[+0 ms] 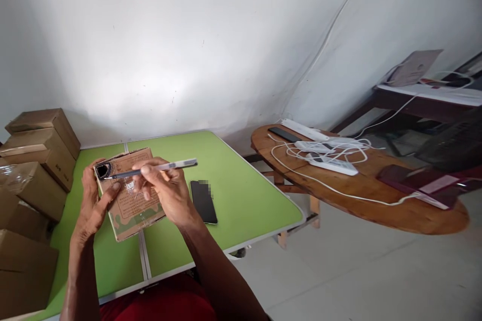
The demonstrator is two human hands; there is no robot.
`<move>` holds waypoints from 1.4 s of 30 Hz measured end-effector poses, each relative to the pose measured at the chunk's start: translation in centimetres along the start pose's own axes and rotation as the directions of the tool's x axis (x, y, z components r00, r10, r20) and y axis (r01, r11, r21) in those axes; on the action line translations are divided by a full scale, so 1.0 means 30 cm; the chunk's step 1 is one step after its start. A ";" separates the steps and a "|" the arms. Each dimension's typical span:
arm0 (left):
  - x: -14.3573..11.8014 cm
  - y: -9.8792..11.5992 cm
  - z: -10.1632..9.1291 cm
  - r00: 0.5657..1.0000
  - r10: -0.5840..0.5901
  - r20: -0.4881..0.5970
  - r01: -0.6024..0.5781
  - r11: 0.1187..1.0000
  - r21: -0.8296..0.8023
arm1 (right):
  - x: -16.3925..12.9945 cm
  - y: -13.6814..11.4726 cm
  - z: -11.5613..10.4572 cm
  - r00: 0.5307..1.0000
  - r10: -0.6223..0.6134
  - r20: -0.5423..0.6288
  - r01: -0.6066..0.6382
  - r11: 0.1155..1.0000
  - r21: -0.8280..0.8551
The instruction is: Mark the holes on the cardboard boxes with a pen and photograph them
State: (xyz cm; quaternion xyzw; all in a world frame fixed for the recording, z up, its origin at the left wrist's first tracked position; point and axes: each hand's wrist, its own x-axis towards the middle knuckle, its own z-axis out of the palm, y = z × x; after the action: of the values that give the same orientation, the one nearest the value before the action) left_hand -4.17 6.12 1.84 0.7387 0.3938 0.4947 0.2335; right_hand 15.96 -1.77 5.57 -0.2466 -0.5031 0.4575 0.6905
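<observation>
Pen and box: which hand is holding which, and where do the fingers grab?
Right hand pinches the pen around its middle; left hand grips the cardboard box by its left edge.

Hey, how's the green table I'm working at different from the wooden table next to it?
The green table is rectangular with a pale edge and a seam down the middle; the wooden table is rounded, brown and looks lower. The green table holds a black phone; the wooden table carries white power strips and tangled white cables. Both stand near the white wall.
</observation>
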 end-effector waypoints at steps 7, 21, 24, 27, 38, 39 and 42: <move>-0.009 0.038 0.014 0.995 -0.075 0.070 0.076 0.997 -0.021 | 0.012 0.018 0.043 0.998 -0.061 0.019 0.061 0.997 -0.036; -0.001 0.048 0.017 0.993 -0.089 0.073 0.091 0.995 -0.032 | 0.015 0.012 -0.037 0.979 -0.158 -0.128 0.138 0.979 -0.152; 0.001 0.052 0.017 0.993 -0.089 0.074 0.092 0.995 -0.041 | 0.032 0.005 -0.045 0.968 -0.173 -0.184 0.140 0.973 -0.182; 0.001 0.059 0.015 0.992 -0.098 0.079 0.101 0.994 -0.035 | 0.052 -0.012 -0.033 0.962 -0.185 -0.199 0.155 0.975 -0.158; 0.010 0.051 0.000 0.992 -0.121 0.043 0.125 0.989 -0.078 | 0.071 0.030 -0.352 0.820 -0.188 -0.540 -0.296 0.669 -0.682; 0.014 0.048 0.000 0.992 -0.117 0.036 0.120 0.990 -0.076 | 0.056 0.056 -0.381 0.833 -0.082 -0.548 -0.452 0.472 -0.757; 0.025 0.036 -0.001 0.994 -0.101 0.035 0.102 0.994 -0.047 | 0.000 0.151 -0.405 0.806 0.198 -0.557 -0.583 0.112 -0.804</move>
State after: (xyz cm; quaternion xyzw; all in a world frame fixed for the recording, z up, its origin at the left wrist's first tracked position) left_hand -3.66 6.09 3.06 0.7199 0.4149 0.4794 0.2824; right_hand 25.42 1.76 -2.57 -0.8081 -0.4706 0.1728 0.3094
